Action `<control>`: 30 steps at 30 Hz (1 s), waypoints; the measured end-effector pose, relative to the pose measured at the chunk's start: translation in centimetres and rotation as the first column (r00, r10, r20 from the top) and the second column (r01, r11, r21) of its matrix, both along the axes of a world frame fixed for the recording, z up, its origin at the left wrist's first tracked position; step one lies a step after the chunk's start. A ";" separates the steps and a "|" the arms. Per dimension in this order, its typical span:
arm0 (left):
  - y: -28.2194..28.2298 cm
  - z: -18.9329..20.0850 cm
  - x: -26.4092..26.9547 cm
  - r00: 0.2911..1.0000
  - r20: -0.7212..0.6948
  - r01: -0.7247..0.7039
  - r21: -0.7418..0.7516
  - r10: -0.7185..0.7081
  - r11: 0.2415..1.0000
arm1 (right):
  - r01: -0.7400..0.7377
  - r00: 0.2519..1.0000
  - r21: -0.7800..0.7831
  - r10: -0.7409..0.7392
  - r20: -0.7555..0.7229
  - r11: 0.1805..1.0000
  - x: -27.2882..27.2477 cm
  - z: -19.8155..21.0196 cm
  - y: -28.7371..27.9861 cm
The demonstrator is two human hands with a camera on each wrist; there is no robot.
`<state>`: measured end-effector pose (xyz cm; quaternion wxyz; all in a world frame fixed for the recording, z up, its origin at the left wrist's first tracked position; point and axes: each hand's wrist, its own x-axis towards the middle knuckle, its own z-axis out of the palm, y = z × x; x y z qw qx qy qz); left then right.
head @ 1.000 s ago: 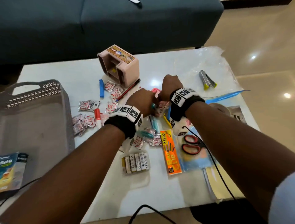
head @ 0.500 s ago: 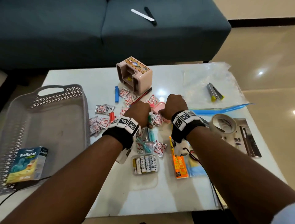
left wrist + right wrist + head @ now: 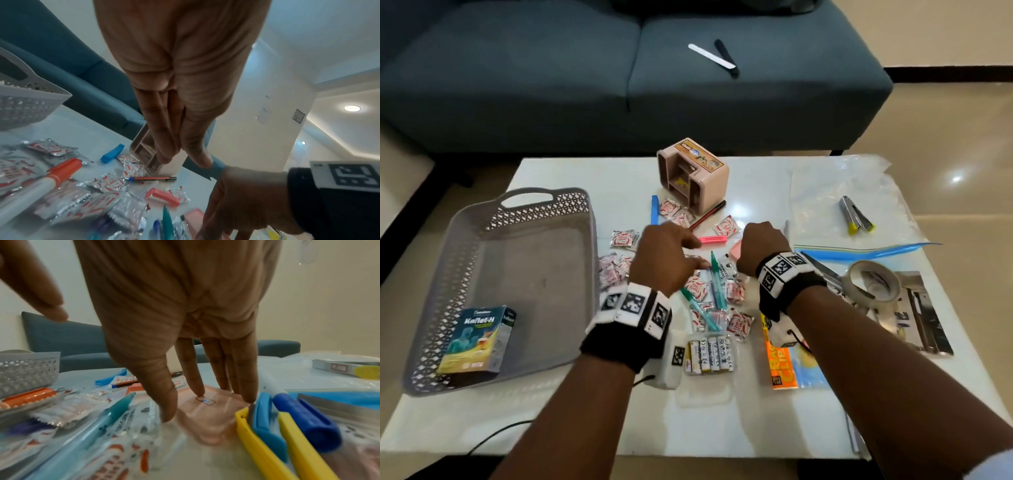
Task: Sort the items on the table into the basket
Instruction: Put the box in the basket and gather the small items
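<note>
- Both hands work the clutter mid-surface. Right hand (image 3: 185, 318) reaches down, straight fingertips (image 3: 200, 390) touching the pink eraser (image 3: 207, 415), not yet gripping.
- Left hand (image 3: 666, 258) hovers relaxed, holding nothing.
- Basket (image 3: 458, 219) stands at left, holding one medicine box (image 3: 477, 339).
- Step judged: picking the eraser. Next: pinch, lift, carry left over the sachets (image 3: 616, 270).

Basket (image 3: 592, 240) left of sachets (image 3: 616, 270)
</note>
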<state>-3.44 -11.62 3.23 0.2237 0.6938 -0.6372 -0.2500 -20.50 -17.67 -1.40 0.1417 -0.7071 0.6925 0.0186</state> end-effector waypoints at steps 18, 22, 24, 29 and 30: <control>7.5 -2.3 3.5 0.972 -0.213 -0.057 0.176 0.095 0.983 | -0.362 0.903 0.013 0.347 0.254 0.932 0.2 7.0 9.8; 10.1 -3.7 2.4 0.968 -0.205 -0.090 0.243 0.142 0.966 | -0.433 0.896 0.117 0.411 0.169 0.894 1.4 5.1 13.6; 10.7 -3.9 1.8 0.967 -0.196 -0.110 0.251 0.161 0.962 | -0.452 0.889 0.123 0.433 0.152 0.884 1.9 4.5 14.6; 11.1 -4.2 0.8 0.987 -0.054 -0.134 0.252 0.152 0.958 | -0.485 0.874 0.125 0.475 0.103 0.865 2.4 3.6 15.7; 11.1 -4.2 0.8 0.989 -0.030 -0.135 0.246 0.146 0.960 | -0.484 0.874 0.123 0.474 0.102 0.866 2.4 3.4 15.7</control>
